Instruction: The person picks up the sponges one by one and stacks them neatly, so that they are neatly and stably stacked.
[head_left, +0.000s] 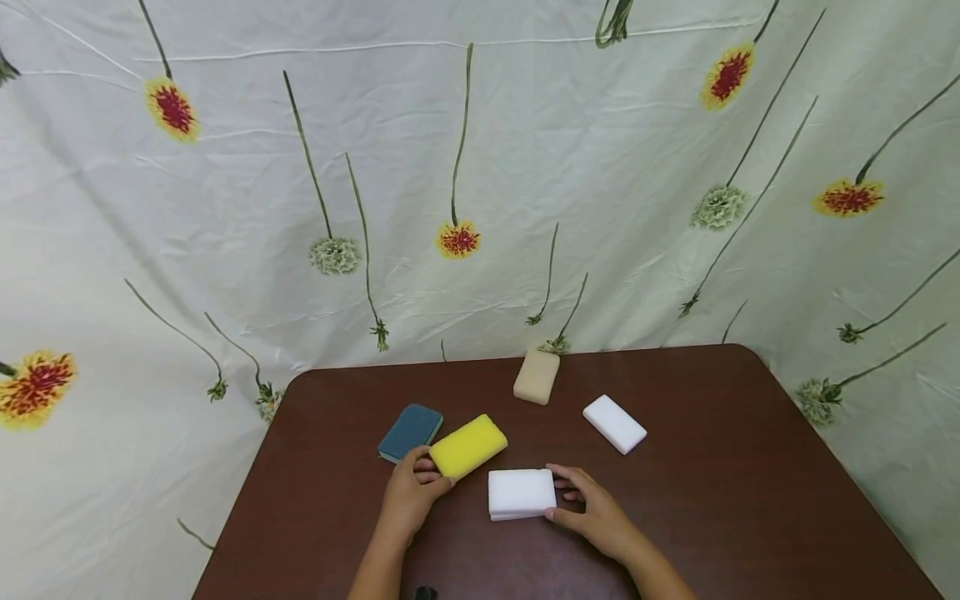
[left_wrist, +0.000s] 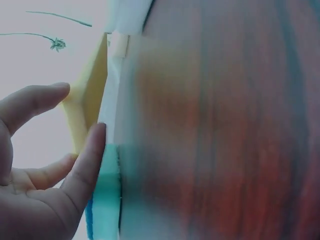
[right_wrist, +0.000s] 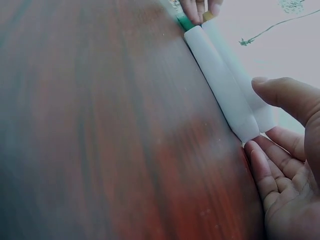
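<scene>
My left hand [head_left: 409,493] grips a yellow sponge [head_left: 468,447] at its left end, thumb on the near side. In the left wrist view the yellow sponge [left_wrist: 90,95] is tilted and held off the table. My right hand [head_left: 596,510] is at the right end of two stacked white sponges [head_left: 522,492], thumb at the near corner and a finger at the far one. In the right wrist view the two white sponges [right_wrist: 220,75] lie one on the other, and several fingers [right_wrist: 272,165] touch their end.
A blue-topped sponge [head_left: 410,432] lies just beyond my left hand. Farther back are a beige sponge [head_left: 537,377], near the far edge, and another white sponge [head_left: 615,424] to the right. The brown table [head_left: 712,467] meets a flowered cloth [head_left: 600,167] behind.
</scene>
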